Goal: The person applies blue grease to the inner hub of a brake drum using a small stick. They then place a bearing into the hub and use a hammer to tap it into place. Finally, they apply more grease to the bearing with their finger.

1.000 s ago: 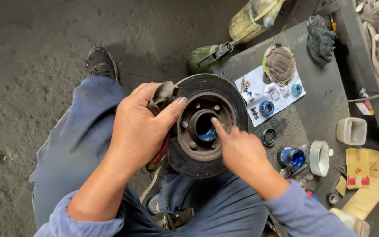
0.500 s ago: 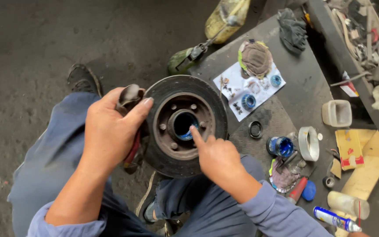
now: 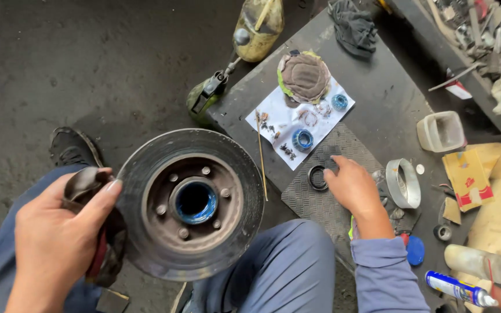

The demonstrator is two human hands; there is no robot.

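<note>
Steel this thick looks heavy and stiff: the brake disc point(image 3: 189, 203), resting on edge against the person's lap between the knees, would need a firm grip on its rim, since the blue grease inside the hub bore point(image 3: 195, 202) looks slippery and the friction face is best kept clean. The left hand point(image 3: 53, 237) is closed over the disc's left rim, thumb across the edge, with a dark red-trimmed rag point(image 3: 102, 255) bunched between palm and metal. The right hand point(image 3: 355, 188) lies farther out on the ribbed rubber mat point(image 3: 314, 203), fingers loosely curled and holding nothing that can be seen; its fingertips rest just beside a black rubber seal ring point(image 3: 318, 178). Beyond that, a white sheet point(image 3: 279, 119) carries two blue greased bearings point(image 3: 302, 139) and small hardware, with a dirty cap-shaped cloth point(image 3: 304, 76) at its far edge. A metal ring point(image 3: 404, 182) stands to the right, and a yellowish oil bottle point(image 3: 256, 26) lies farthest off.
</note>
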